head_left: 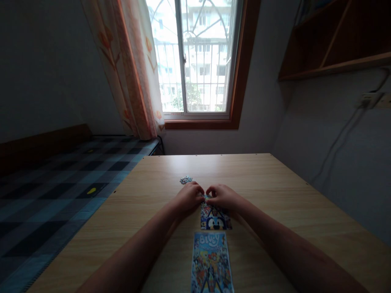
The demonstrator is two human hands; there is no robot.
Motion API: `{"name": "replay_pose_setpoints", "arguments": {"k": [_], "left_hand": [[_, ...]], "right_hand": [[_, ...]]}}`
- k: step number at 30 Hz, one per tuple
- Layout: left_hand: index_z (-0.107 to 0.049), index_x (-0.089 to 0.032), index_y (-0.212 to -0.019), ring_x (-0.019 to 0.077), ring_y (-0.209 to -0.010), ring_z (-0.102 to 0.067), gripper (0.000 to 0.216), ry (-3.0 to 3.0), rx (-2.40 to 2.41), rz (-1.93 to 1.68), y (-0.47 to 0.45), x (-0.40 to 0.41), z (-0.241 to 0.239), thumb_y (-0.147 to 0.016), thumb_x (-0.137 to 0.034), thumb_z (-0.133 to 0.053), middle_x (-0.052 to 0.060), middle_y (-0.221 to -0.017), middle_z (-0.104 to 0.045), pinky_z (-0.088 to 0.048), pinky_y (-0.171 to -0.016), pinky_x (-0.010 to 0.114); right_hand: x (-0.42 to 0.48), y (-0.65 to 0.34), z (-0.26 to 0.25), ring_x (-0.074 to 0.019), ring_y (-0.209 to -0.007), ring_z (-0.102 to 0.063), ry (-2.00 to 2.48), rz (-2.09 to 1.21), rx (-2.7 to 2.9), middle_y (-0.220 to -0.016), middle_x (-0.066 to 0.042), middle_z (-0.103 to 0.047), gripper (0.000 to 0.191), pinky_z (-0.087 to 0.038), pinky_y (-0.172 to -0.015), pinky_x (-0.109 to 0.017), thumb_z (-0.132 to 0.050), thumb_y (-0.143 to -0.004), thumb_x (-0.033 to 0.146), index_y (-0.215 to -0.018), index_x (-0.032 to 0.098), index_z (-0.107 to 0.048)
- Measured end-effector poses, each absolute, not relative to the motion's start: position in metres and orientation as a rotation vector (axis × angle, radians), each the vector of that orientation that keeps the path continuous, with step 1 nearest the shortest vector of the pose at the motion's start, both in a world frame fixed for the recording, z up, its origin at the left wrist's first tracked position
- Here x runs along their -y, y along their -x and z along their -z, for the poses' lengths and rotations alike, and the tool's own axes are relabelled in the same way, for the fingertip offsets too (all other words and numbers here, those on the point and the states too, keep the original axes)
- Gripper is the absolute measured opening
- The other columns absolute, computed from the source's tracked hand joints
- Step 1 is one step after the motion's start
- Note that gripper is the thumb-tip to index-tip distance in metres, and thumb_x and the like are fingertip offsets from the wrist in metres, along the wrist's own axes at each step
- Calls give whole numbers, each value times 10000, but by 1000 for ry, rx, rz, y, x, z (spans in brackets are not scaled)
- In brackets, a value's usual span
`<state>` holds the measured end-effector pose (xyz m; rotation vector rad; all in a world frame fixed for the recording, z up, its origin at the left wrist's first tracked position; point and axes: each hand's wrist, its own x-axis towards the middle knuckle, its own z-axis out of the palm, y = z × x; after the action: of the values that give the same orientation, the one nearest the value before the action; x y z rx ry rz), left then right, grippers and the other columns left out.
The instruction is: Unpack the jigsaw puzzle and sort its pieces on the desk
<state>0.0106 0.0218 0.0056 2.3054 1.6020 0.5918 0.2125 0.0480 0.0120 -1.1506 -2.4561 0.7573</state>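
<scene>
A partly assembled jigsaw puzzle [216, 222] lies flat on the table, with a blue cartoon dog's face along its near edge. My left hand [192, 196] is at its upper left corner, thumb and fingers pinched together. From the other side my right hand [224, 196] reaches over the puzzle's top, its fingertips also pinched and almost meeting the left ones. Whatever sits between the fingertips is too small to make out. Just beyond my left hand is a small pile of loose puzzle pieces [186, 179]. Nearer to me lies a printed "Bluey" picture sheet [211, 260].
The light wooden table [256, 175] extends towards the window [203, 61]. To the left, a bed with a checked cover [100, 175] adjoins it, below a patterned curtain [131, 73]. A wooden wall shelf [332, 65] hangs at the upper right, above a socket with a cable [366, 99].
</scene>
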Motion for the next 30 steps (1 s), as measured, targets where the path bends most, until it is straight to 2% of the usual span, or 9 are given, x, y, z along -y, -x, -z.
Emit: {"name": "replay_pose_setpoints", "arguments": {"k": [15, 20, 30], "left_hand": [[-774, -196, -877, 239, -965, -610, 218, -2189, -1625, -618, -14, -18, -13, -690, -306, -747, 79, -989, -651, -468, -913, 336], [-765, -203, -915, 245, -965, -607, 260, -2162, -1645, -614, -15, -15, -18, -697, -338, -725, 74, -996, -654, -473, -888, 343], [-762, -199, -828, 221, -887, -633, 200, -2109, -1606, -635, -14, -17, -17, -724, -327, -650, 57, -921, -691, -478, -809, 313]], "right_hand": [[-58, -209, -7, -124, -638, -554, 1188, -1002, 2431, -730, 7, -646, 359, -355, -534, -220, -762, -681, 282, -1026, 181, -764], [-59, -210, -5, -126, -667, -560, 1190, -1029, 2386, -776, 0, -647, 377, -371, -548, -216, -781, -667, 279, -1030, 180, -753], [-56, -213, -6, -124, -681, -588, 1115, -1135, 2264, -814, -13, -678, 294, -415, -560, -201, -731, -668, 171, -962, 165, -747]]}}
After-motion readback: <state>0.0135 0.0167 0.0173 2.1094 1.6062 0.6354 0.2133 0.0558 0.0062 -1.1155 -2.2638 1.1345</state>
